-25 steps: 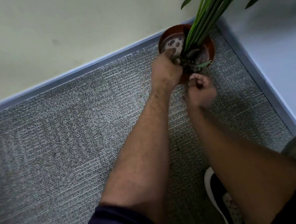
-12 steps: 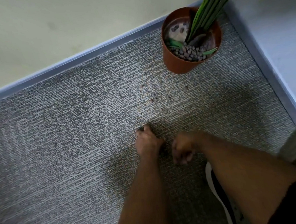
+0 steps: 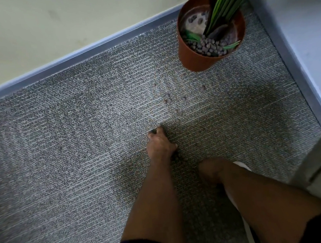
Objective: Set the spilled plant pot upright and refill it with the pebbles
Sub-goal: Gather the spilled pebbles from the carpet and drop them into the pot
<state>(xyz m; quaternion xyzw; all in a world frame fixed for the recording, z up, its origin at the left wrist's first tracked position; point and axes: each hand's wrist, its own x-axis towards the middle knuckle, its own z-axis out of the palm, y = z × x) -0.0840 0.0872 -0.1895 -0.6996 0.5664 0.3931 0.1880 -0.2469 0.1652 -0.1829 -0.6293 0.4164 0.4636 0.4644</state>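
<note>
The terracotta plant pot (image 3: 191, 57) stands upright in the corner at the top right, with green stems (image 3: 224, 6) rising out of it and brown pebbles (image 3: 207, 47) heaped in its near side. Several loose pebbles (image 3: 168, 100) lie scattered on the grey carpet below the pot. My left hand (image 3: 160, 145) is down on the carpet, knuckles up, fingers curled over a small cluster of pebbles (image 3: 177, 158). In shadow to the right of it, my right hand (image 3: 209, 172) is curled low over the floor; what it holds is hidden.
A grey skirting board (image 3: 95, 48) runs along the back wall, and a second one (image 3: 294, 75) along the right wall; they meet behind the pot. My white-edged shoe (image 3: 241, 166) sits beside the right hand. My knee (image 3: 320, 164) fills the right edge.
Both hands left the pot rim and came down to the carpet well in front of it. Since half a second ago the right hand has drawn back towards my shoe.
</note>
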